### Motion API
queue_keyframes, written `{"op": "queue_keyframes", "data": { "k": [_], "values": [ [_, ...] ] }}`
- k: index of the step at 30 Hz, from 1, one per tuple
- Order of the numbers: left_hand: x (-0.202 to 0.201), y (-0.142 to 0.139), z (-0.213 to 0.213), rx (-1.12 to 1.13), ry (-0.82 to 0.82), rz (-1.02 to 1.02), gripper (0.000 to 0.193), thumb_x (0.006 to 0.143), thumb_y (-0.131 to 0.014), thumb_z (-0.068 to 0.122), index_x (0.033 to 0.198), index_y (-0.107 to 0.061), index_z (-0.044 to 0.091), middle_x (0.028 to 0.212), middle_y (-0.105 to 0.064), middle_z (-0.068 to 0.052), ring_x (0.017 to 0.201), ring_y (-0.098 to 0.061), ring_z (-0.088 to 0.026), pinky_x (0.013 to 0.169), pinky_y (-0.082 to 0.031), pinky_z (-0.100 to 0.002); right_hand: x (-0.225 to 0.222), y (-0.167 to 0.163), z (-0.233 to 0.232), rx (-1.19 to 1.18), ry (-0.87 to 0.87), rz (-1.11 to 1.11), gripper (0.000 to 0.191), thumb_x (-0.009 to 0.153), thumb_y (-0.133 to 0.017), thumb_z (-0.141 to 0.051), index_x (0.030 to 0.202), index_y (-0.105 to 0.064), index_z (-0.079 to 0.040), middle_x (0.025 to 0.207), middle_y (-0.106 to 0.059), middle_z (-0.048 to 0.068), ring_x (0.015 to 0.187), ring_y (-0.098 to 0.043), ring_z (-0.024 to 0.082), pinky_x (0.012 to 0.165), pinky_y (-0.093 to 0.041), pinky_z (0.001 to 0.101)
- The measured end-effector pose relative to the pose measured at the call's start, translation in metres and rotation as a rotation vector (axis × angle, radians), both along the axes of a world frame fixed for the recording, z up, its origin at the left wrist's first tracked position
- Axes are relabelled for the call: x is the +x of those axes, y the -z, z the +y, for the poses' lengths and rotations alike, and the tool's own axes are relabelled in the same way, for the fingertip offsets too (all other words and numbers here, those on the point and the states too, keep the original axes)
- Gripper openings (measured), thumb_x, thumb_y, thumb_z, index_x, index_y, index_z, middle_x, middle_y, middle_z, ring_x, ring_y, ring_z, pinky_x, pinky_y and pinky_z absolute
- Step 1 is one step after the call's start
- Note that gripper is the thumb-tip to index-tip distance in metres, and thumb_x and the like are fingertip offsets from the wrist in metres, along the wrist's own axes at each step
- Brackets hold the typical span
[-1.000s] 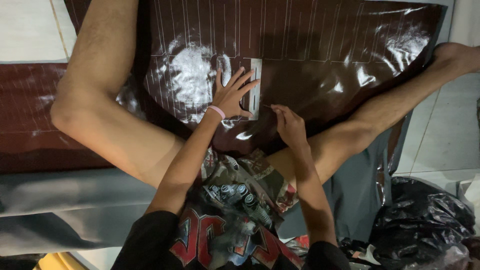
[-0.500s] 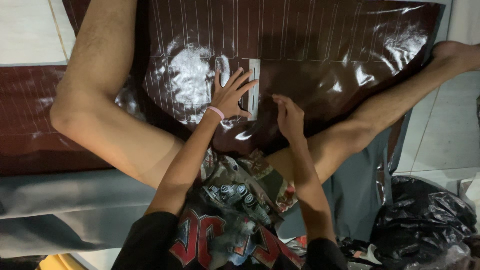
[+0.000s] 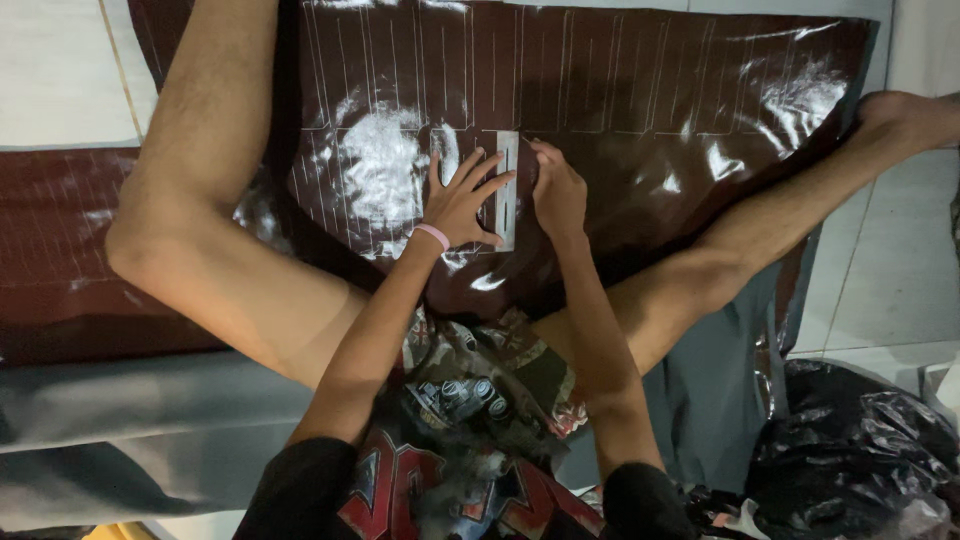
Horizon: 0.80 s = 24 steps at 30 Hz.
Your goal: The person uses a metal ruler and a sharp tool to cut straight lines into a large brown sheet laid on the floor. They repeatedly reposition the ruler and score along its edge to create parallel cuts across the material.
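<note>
Head view, steeply downward, close

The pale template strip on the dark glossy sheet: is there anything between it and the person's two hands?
Nothing visible. The left hand lies with spread fingers directly on the pale template strip, pressing it on the dark glossy sheet. The right hand is at the strip's right edge; whether it holds a marking tool cannot be seen.

Landmark: grey cloth [image 3: 120, 440] spread across the lower floor. Pale floor tiles [image 3: 60, 70] well above it, far left. Second dark-brown sheet [image 3: 60, 250] touching its upper edge. Crumpled black plastic bag [image 3: 860, 450] off its right end. Small yellow object [image 3: 110, 532] just below it; kind unclear.
</note>
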<state>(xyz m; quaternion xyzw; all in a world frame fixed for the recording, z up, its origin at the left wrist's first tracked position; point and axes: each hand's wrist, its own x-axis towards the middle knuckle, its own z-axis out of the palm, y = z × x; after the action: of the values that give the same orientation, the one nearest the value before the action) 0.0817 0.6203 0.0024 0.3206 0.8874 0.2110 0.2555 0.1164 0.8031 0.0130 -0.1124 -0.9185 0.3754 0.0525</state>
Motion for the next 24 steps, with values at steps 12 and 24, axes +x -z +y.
{"op": "queue_keyframes", "data": {
  "k": [12,24],
  "values": [
    [0.002,0.011,-0.002,0.004,-0.008,-0.051,0.123,0.044,-0.094,0.064,0.151,-0.039,0.039,0.167,-0.023,0.006,0.155,-0.016,-0.021,0.119,0.004,-0.075,0.124,-0.008,-0.006,0.140,-0.376,-0.174,0.033,0.098,-0.061,-0.001,0.130,-0.064,-0.004,0.113,-0.073,0.015,0.096,-0.074,0.028,0.079,-0.061,0.0402],
    [0.004,0.014,-0.006,0.036,-0.008,-0.035,0.122,0.046,-0.094,0.061,0.152,-0.040,0.037,0.167,-0.025,0.005,0.156,-0.017,-0.022,0.119,0.005,-0.074,0.140,0.010,0.004,-0.004,-0.524,-0.052,0.040,0.087,-0.060,0.008,0.124,-0.065,-0.006,0.129,-0.070,0.013,0.109,-0.072,0.028,0.089,-0.061,0.0375]
  ]
}}
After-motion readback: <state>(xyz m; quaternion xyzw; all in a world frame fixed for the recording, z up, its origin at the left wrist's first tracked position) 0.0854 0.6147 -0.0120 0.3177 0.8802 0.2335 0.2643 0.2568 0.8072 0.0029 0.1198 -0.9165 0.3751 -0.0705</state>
